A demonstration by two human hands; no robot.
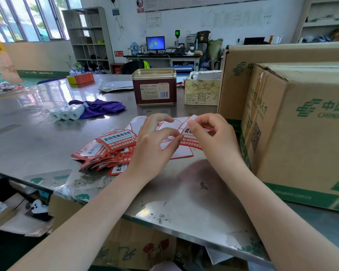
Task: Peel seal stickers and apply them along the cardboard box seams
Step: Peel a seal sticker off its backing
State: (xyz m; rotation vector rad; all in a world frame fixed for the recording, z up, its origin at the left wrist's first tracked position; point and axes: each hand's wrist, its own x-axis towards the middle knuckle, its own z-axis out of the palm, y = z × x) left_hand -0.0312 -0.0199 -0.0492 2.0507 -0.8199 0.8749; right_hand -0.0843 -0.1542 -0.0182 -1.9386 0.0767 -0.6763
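From the head camera, 2 bare arms reach out over a shiny grey metal counter (37, 133). The left hand (155, 141) and the right hand (209, 133) meet in the middle, just above the counter. Together they hold a red and white seal sticker with black writing (190, 140). The right hand pinches the top corner of the sticker between thumb and first finger. The left hand has curled fingers that pinch the white backing sheet (174, 126) under the sticker. More white backing sheets with red edges lie flat on the counter under the hands. Just left of the left hand sits a messy pile of red and white seal stickers (108, 151), fanned out on the counter. On the right side stands a big brown cardboard box with green print (301, 124), close beside the right arm. A second brown cardboard box (272, 55) stands behind it. Farther back on the counter are a dark red metal tin with a gold rim (155, 87), a purple cloth (100, 107), and 3 small white paper rolls in clear wrap (67, 113) that touch the cloth. A small pale carton with scribbles (202, 92) sits between the tin and the boxes.
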